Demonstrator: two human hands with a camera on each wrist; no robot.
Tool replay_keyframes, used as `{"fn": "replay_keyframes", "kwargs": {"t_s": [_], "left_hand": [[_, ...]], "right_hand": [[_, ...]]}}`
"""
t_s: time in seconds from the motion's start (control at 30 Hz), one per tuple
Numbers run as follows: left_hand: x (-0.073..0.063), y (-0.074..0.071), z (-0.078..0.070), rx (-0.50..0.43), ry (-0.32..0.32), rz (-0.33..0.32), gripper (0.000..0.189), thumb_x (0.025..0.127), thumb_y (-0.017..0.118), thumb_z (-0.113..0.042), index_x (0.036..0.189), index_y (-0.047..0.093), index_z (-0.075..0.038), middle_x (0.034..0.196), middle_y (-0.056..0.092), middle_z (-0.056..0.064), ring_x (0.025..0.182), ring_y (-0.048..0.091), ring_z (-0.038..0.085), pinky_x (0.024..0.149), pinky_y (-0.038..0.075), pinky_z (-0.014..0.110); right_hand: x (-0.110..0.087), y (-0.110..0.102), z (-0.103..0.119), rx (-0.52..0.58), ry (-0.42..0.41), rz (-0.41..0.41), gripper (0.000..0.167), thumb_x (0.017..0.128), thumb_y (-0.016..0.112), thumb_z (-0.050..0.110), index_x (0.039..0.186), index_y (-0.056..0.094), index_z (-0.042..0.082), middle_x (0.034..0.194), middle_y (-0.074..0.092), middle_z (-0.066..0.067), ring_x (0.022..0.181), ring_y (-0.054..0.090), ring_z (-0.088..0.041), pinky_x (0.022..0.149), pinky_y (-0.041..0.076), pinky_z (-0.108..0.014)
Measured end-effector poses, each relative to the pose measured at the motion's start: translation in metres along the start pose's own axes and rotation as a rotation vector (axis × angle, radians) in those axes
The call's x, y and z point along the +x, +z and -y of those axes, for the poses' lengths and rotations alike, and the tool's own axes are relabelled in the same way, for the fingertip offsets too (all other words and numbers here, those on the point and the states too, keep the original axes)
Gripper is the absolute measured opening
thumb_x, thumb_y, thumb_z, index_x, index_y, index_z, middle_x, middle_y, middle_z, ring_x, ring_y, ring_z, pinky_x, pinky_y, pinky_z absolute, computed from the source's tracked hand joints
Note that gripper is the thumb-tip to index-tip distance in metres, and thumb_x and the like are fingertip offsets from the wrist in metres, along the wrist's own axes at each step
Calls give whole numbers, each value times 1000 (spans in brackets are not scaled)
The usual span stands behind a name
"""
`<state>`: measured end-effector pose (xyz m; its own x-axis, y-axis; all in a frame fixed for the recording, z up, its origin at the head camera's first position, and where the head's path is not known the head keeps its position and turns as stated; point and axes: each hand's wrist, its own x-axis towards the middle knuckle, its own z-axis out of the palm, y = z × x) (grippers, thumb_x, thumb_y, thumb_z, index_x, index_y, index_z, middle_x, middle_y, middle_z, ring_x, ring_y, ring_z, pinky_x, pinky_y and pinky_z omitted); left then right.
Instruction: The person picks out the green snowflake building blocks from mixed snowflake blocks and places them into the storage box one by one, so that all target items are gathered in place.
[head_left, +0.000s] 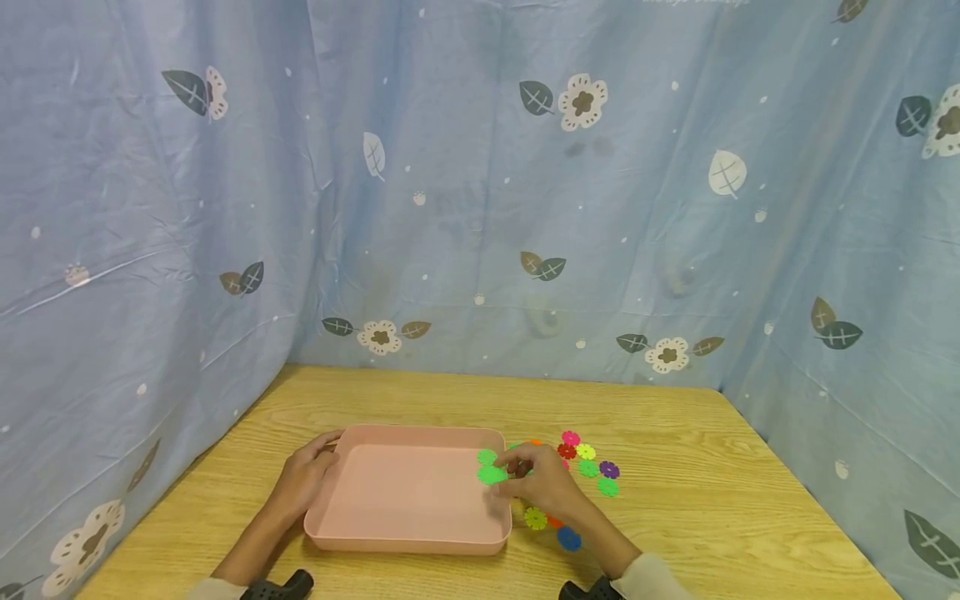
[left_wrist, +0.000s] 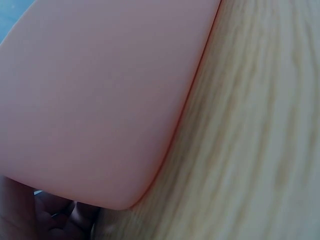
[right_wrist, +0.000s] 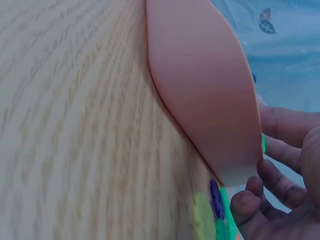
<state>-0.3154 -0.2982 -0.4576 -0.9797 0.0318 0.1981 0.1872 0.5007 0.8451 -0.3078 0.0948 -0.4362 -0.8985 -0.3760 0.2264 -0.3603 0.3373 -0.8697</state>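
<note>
A shallow pink tray (head_left: pixel 420 546) stands on the wooden table. My left hand (head_left: pixel 306 471) grips its left side near the far corner; in the left wrist view the fingers (left_wrist: pixel 55 212) show below the tray's wall (left_wrist: pixel 110 110). At the right rim, my right hand (head_left: pixel 542 479) pinches a green flower-shaped disc (head_left: pixel 492 474) between thumb and fingertips. Another green disc (head_left: pixel 487 457) shows just beyond it, over the tray's inner right side. In the right wrist view only a green sliver (right_wrist: pixel 263 143) appears between the fingers, close to the tray's edge.
Flower-shaped discs in several colours lie right of the tray, among them a purple disc (head_left: pixel 609 470), a pink disc (head_left: pixel 571 438), a yellow-green disc (head_left: pixel 536 518) and a blue disc (head_left: pixel 569 538). A blue patterned curtain (head_left: pixel 480 208) encloses the table (head_left: pixel 720 500) at the back and sides.
</note>
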Motion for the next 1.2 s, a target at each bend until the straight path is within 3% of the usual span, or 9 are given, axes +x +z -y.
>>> {"fn": "replay_keyframes", "kwargs": {"t_s": [0.17, 0.4, 0.8, 1.2], "left_hand": [[1, 0, 1, 15, -2, 2, 45, 107, 42, -12, 150, 46, -1, 140, 56, 28, 127, 55, 45, 103, 46, 55], [2, -1, 2, 13, 0, 11, 46, 107, 41, -12, 151, 45, -1, 146, 51, 28, 132, 51, 46, 105, 44, 57], [4, 0, 3, 7, -3, 0, 45, 106, 42, -12, 149, 47, -1, 140, 57, 27, 125, 57, 42, 101, 48, 51], [4, 0, 3, 3, -3, 3, 46, 106, 41, -12, 150, 47, -1, 141, 55, 27, 127, 55, 43, 103, 46, 54]], "right_hand": [[5, 8, -2, 11, 16, -16, 32, 80, 86, 11, 108, 75, 0, 86, 57, -11, 68, 44, -16, 55, 39, -22], [11, 19, 0, -76, 71, -57, 31, 77, 88, 16, 104, 78, 4, 81, 49, -9, 69, 39, -18, 54, 34, -23], [13, 27, -1, -204, 88, -96, 30, 70, 90, 13, 97, 79, 3, 81, 52, -9, 69, 42, -18, 53, 36, -25], [14, 27, 3, -261, 111, -45, 29, 65, 93, 11, 89, 79, 3, 86, 54, -9, 65, 44, -19, 49, 38, -28]]}}
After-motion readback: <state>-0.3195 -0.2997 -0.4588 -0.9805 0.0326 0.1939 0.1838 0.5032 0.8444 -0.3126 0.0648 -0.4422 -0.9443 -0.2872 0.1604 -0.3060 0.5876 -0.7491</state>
